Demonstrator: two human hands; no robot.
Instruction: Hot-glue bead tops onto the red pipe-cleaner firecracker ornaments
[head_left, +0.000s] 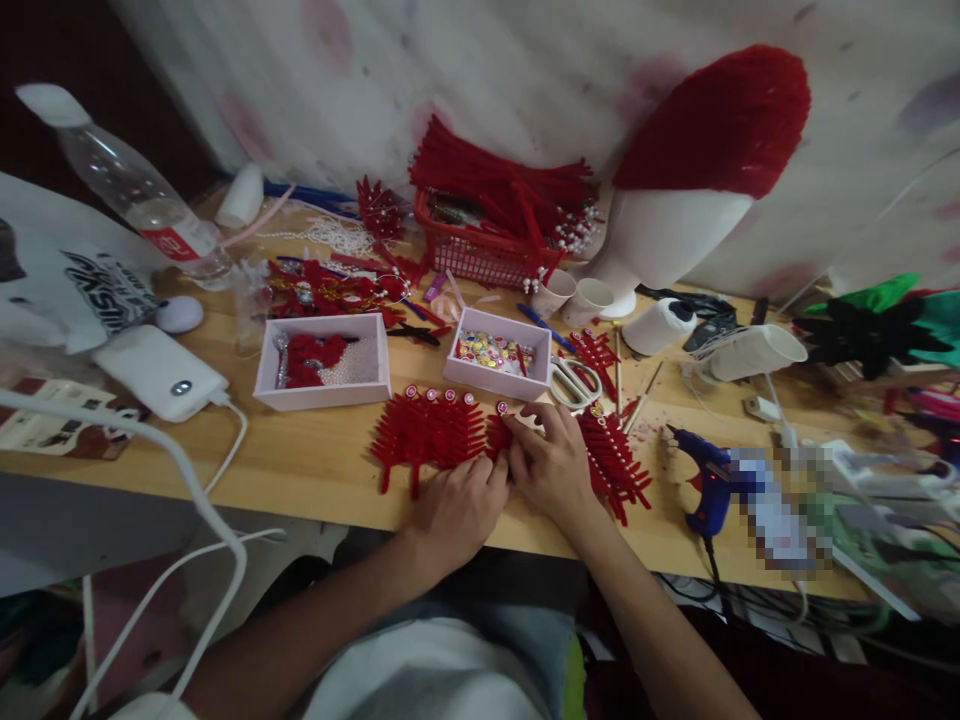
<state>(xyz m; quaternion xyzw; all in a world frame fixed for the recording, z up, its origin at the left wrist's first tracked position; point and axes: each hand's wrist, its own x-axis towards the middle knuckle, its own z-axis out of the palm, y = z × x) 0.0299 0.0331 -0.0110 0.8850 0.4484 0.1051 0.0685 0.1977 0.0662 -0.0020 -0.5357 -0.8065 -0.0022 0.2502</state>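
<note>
At the front of the table, my left hand [461,508] is closed, its fingertips on the lower end of a small red pipe-cleaner piece [496,436]. My right hand [551,465] bends over the same piece from the right, index finger by the round red-and-white bead [502,408] at its top. The fingers partly hide the piece. A row of red pipe-cleaner pieces [427,432] with similar beads lies just left of my hands. To the right lie more red pieces [616,460] lined with small pearls.
Behind my hands stand a box of colourful beads [499,380] and a box of pearls and red pieces [322,395]. White-handled scissors [576,384] lie close by. A blue glue gun [709,485] rests at right. A red basket [487,255] and water bottle [150,205] stand behind.
</note>
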